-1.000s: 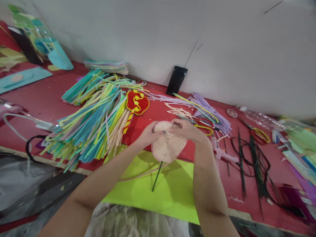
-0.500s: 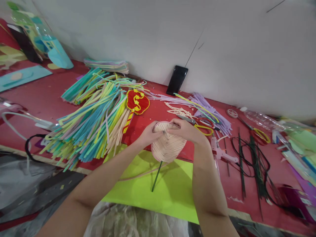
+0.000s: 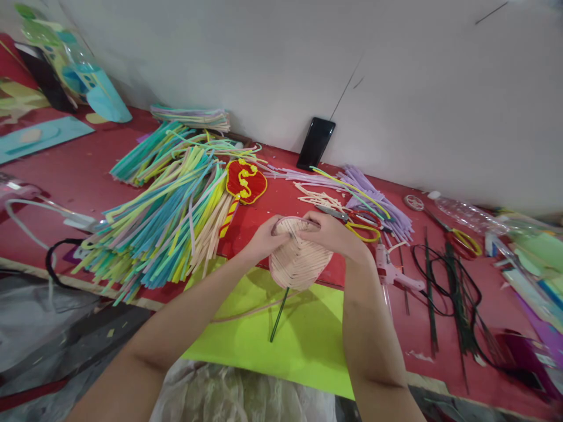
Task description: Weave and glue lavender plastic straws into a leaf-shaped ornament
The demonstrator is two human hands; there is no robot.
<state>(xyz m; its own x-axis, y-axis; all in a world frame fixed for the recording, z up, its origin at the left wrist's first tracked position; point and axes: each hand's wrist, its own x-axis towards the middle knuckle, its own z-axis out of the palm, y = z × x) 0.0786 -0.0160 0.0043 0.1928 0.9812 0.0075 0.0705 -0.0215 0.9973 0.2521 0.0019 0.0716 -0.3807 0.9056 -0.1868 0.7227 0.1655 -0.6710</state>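
Between both hands I hold a pale pink fan (image 3: 300, 264) made of pipe cleaners laid in a V pattern, with a darker pink rim. Its thin dark green stick (image 3: 278, 319) points down toward me. My left hand (image 3: 268, 237) grips the upper left edge, thumb on the near face. Gripping the upper right edge, my right hand (image 3: 328, 231) also has its thumb on the face. The fingers behind the fan are hidden. A loose pink strand (image 3: 246, 313) trails from the fan to the left, above a yellow-green sheet (image 3: 308, 346).
Left lies a big pile of coloured pipe cleaners (image 3: 162, 217), beside a red and yellow fan (image 3: 248, 183). Scissors (image 3: 363, 225), purple pipe cleaners (image 3: 373, 199) and a pink glue gun (image 3: 396, 272) lie right. A phone (image 3: 315, 142) leans on the wall. Black cable (image 3: 475, 293) coils far right.
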